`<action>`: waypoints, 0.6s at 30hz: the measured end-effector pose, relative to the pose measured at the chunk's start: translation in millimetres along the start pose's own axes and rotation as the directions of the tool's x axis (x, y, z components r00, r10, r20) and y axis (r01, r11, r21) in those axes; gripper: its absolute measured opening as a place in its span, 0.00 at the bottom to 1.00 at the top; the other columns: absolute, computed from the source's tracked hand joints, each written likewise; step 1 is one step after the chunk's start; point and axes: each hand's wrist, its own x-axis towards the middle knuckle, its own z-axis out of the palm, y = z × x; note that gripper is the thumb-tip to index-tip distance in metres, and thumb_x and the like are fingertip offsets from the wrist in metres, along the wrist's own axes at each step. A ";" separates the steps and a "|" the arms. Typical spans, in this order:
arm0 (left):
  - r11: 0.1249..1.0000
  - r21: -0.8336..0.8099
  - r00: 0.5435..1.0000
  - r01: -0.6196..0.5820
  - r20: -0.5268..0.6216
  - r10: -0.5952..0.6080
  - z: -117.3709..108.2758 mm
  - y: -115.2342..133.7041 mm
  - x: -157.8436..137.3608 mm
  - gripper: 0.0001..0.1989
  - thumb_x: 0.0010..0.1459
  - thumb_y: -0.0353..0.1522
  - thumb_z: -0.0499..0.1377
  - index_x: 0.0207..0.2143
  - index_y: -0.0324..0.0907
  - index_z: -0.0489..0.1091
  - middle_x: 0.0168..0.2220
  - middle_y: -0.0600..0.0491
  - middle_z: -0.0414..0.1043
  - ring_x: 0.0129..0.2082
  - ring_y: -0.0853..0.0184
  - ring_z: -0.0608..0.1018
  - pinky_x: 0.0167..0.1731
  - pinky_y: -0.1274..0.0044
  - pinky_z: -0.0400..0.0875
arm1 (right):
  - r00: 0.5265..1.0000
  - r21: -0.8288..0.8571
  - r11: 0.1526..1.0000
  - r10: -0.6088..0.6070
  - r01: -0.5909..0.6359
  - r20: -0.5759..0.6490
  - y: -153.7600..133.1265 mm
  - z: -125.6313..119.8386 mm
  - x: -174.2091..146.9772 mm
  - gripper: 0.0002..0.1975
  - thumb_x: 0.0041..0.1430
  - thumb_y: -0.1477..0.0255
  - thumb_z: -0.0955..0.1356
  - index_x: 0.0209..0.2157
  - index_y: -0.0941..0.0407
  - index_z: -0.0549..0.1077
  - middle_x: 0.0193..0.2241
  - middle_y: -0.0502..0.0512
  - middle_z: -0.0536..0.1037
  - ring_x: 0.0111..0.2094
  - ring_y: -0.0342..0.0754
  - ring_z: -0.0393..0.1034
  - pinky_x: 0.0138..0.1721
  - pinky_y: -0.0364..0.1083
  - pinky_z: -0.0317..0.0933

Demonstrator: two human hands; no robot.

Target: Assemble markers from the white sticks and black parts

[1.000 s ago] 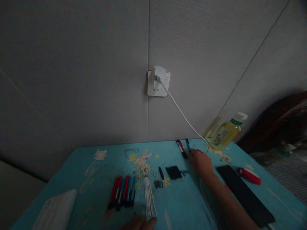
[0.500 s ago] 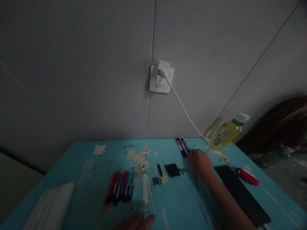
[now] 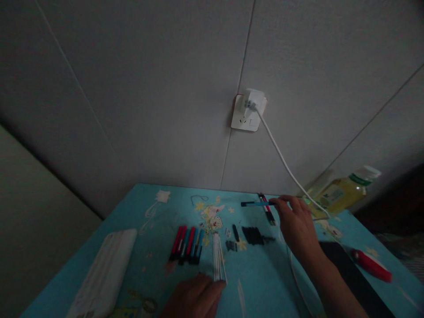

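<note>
My right hand (image 3: 296,218) pinches one end of a blue pen (image 3: 256,204), raised level over the table's back right part. Just beyond it, a red pen and a dark-and-white pen (image 3: 267,210) lie side by side. At the bottom, my left hand (image 3: 195,296) is closed, fingers together, beside the lower ends of several thin white pen refills (image 3: 216,256). What its fingers hold, if anything, is hidden. Left of the refills lies a row of red and blue pen barrels (image 3: 188,245). Black pen parts (image 3: 252,235) are grouped right of the refills, with a single black piece (image 3: 235,232) nearby.
A white keyboard-like slab (image 3: 106,269) lies at left. On the right are a yellow drink bottle (image 3: 344,187), a dark flat panel (image 3: 354,274) and a red-handled object (image 3: 371,265). A white cable (image 3: 281,154) runs from the wall socket (image 3: 247,119) down behind my right hand.
My right hand has lifted the blue pen from the group at the back and turned it sideways. My left hand stays near the refills. The view has swung left.
</note>
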 end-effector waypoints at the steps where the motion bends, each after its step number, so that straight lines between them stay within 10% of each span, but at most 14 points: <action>1: 1.000 -0.015 1.000 0.012 0.015 -0.012 -1.1 0.2 0.8 0.13 0.67 0.30 0.48 0.45 0.47 0.72 0.31 0.54 0.76 0.29 0.68 0.79 0.31 0.80 0.77 | 0.997 -0.029 0.997 -0.066 0.066 0.032 -6.5 -4.2 1.0 0.18 0.64 0.79 0.62 0.51 0.52 0.74 0.48 0.61 0.72 0.49 0.58 0.65 0.52 0.56 0.59; 5: 0.999 -0.049 0.998 0.018 0.056 -0.016 -0.4 -1.2 -0.2 0.13 0.66 0.29 0.49 0.47 0.46 0.70 0.33 0.53 0.75 0.32 0.66 0.79 0.34 0.78 0.77 | 0.964 0.013 0.982 -0.188 0.189 0.190 -14.4 2.3 3.2 0.19 0.63 0.81 0.62 0.52 0.53 0.73 0.48 0.61 0.73 0.47 0.56 0.66 0.50 0.53 0.59; 10: 0.997 -0.071 0.997 0.027 0.076 -0.021 -3.3 0.1 -0.8 0.13 0.67 0.30 0.48 0.47 0.45 0.69 0.32 0.53 0.74 0.32 0.67 0.79 0.35 0.77 0.76 | 0.946 0.037 0.971 0.220 -0.235 0.238 20.5 39.8 -8.0 0.16 0.68 0.74 0.59 0.46 0.60 0.76 0.39 0.61 0.76 0.38 0.51 0.71 0.44 0.47 0.63; 18: 0.995 -0.085 0.988 0.045 0.149 -0.032 -6.4 2.9 -1.8 0.12 0.65 0.27 0.50 0.47 0.46 0.69 0.34 0.53 0.74 0.34 0.64 0.78 0.36 0.74 0.77 | 0.843 -0.162 0.891 0.453 -0.423 0.291 47.7 49.2 -27.8 0.17 0.65 0.73 0.60 0.47 0.62 0.77 0.40 0.65 0.78 0.40 0.52 0.74 0.44 0.46 0.62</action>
